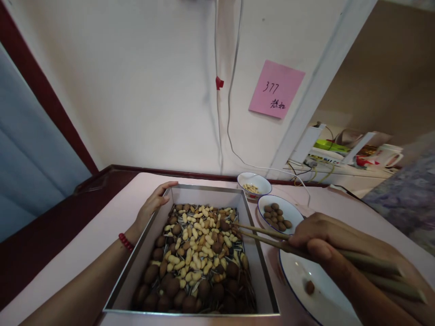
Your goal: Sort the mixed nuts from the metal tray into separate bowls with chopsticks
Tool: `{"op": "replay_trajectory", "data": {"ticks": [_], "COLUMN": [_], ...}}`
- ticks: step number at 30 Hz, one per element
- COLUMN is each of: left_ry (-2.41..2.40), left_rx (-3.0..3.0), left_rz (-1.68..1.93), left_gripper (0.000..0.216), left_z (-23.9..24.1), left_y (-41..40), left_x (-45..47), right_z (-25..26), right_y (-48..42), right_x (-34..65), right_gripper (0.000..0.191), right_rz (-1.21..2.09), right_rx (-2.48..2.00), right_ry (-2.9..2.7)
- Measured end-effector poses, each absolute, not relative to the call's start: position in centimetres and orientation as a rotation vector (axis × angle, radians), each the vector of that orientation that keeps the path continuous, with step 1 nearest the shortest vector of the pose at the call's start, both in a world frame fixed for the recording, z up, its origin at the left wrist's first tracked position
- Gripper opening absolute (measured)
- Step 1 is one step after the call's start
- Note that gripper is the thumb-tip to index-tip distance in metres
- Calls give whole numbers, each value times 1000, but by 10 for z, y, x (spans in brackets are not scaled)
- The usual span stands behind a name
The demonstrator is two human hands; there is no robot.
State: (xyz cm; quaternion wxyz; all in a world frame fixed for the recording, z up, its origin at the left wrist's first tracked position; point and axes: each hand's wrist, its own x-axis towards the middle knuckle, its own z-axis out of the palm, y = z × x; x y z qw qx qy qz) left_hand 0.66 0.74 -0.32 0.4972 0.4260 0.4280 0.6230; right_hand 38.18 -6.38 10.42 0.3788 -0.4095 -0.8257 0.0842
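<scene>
My right hand (326, 244) grips a pair of chopsticks (265, 232), which slant over the right wall of a metal-rimmed box (261, 262). Their tips lie near a round brown nut (224, 225) in the box; I cannot tell whether they pinch it. At the far left corner, my left hand (154, 204) holds the box's rim. Pale peanuts in shells (195, 260) are heaped in the middle, with striped sunflower seeds below them. Larger brown round nuts (173, 286) gather mostly along the near side and left wall.
Right of the box stand a bowl with pale pieces (250, 188), a bowl of brown nuts (277, 216) and a white dish (319, 287) holding one brown nut (309, 287). Behind are a wall, a hanging white cable (231, 113) and a pink note (277, 89).
</scene>
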Motion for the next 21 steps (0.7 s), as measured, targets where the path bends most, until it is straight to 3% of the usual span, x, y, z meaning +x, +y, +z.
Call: {"op": "replay_trajectory", "data": {"ticks": [3,10,21], "left_ry": [1025,1034,1038], "left_rx": [1024,994,1002], "left_rz": [1523,1519,1517], "left_gripper": [46,47,47], "left_z": [-1,4,4], "left_y": [6,4,4], "left_x": [9,13,14], "right_z": [107,89,71], "right_y": [-65,-52,-45], "right_x": [371,354,340], "right_gripper": [24,17,21], "right_rz": [356,299,468], "right_rx": [-990,-987,-956], "right_ry": [-2219,-2206,-2234]}}
